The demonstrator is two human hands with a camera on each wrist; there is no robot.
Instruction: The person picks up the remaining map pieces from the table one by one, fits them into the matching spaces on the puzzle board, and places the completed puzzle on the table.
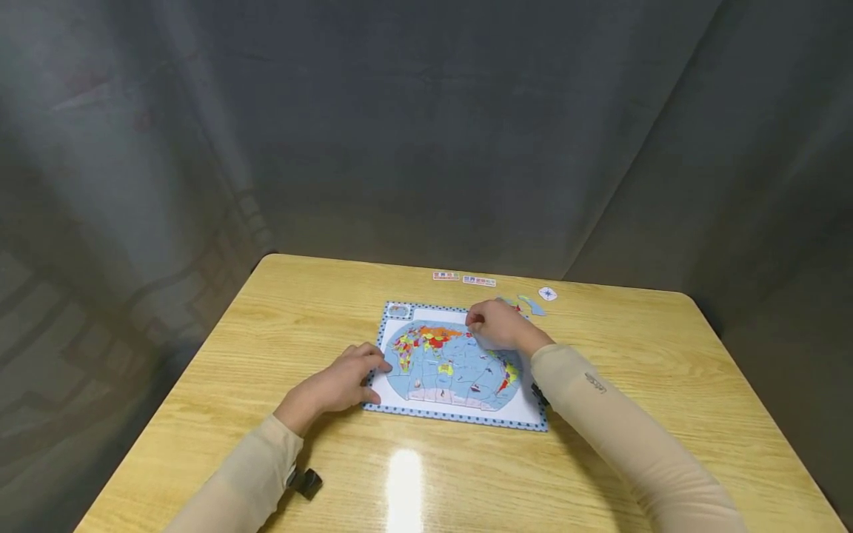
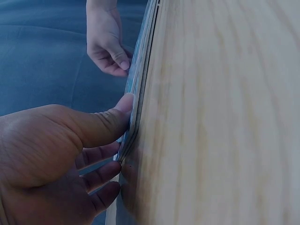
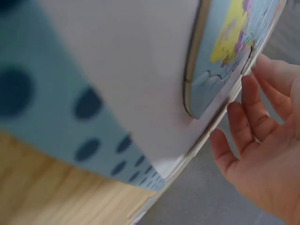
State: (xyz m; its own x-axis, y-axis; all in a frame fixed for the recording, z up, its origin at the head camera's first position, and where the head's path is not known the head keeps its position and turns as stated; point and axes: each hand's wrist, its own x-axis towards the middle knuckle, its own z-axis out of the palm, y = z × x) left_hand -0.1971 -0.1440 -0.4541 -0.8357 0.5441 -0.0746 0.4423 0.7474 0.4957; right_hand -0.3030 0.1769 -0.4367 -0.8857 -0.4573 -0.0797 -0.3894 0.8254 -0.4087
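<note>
A world map puzzle (image 1: 448, 374) with a dotted blue border lies flat on the wooden table. My left hand (image 1: 349, 377) rests at its left edge, fingertips on the border and thumb near the lower left corner. In the left wrist view that thumb (image 2: 123, 107) touches the board's side, fingers spread loosely. My right hand (image 1: 498, 324) reaches over the map's upper right part, fingers bent, thumb and index finger close together at the surface. I cannot tell whether a piece is between them. The right wrist view shows the map's rounded edge (image 3: 190, 89) beside the bent right fingers (image 3: 255, 110).
Beyond the board's upper right lie loose blue map pieces (image 1: 532, 306) and a round compass piece (image 1: 548, 294). Two small title strips (image 1: 446, 276) sit near the far table edge. A dark grey curtain (image 1: 413, 148) hangs behind the table.
</note>
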